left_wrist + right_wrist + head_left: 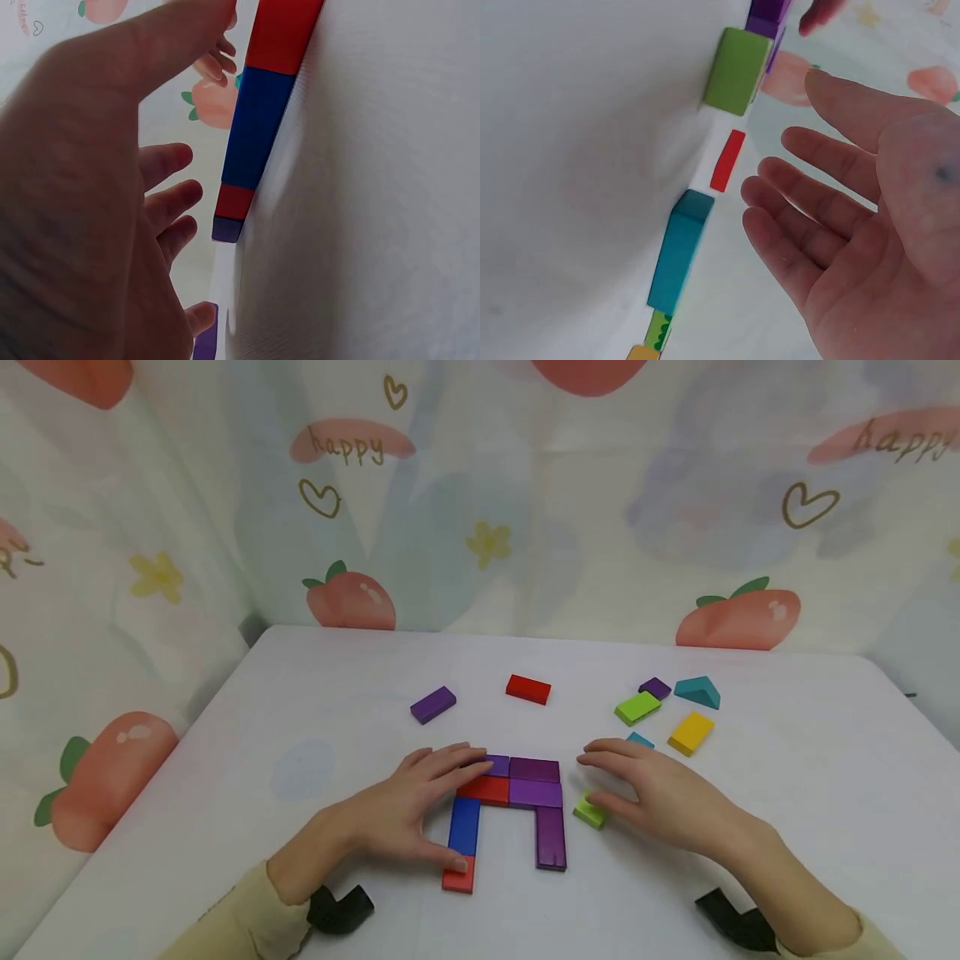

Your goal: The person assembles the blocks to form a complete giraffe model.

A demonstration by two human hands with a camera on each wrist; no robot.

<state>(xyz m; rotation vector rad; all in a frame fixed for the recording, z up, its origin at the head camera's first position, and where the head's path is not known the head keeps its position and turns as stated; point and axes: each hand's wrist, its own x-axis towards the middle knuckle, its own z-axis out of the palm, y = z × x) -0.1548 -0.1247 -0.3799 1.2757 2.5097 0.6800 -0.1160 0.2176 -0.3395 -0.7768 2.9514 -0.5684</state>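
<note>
Flat colored blocks lie joined in an upside-down U. Its left leg is a blue block (pixel 464 827) above a red block (pixel 456 883); its right leg is a dark purple block (pixel 551 839). Across the top, two rows include another red block (pixel 487 790) and a violet block (pixel 534 793). My left hand (pixel 393 814) spreads over the left side, thumb at the lower red block, straight fingertips over the top left corner. My right hand (pixel 663 793) is relaxed, its thumb close by a green block (pixel 590 814). In the right wrist view its palm holds nothing.
Behind lie a purple block (pixel 433 705) and a red block (pixel 528 689). At the right are a lime block (pixel 637 708), a yellow block (pixel 691 732), a teal triangular block (pixel 697 692) and a partly hidden blue block (pixel 640 739). A printed curtain (pixel 525 493) hangs behind the white table (pixel 337 677).
</note>
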